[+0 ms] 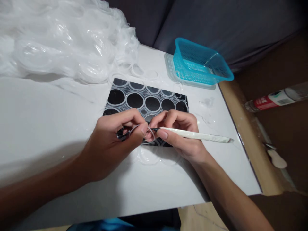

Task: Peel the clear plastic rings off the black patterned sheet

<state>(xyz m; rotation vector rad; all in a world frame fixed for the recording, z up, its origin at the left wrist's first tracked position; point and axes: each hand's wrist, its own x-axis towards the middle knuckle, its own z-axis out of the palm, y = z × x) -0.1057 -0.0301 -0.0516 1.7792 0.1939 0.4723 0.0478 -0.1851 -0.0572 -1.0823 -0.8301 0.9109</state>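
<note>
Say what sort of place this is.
Likely a handwork station, home or workshop unclear: a heap of clear plastic pieces on a white table, a black sheet with pale rings in rows, and a white-handled tool in the right hand.

Head view down onto table (55, 118).

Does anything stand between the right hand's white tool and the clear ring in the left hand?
Nothing visible does. The white tool in the right hand points its dark tip at the clear ring, with no object seen between. The left hand covers part of the ring, so contact is unclear.
</note>
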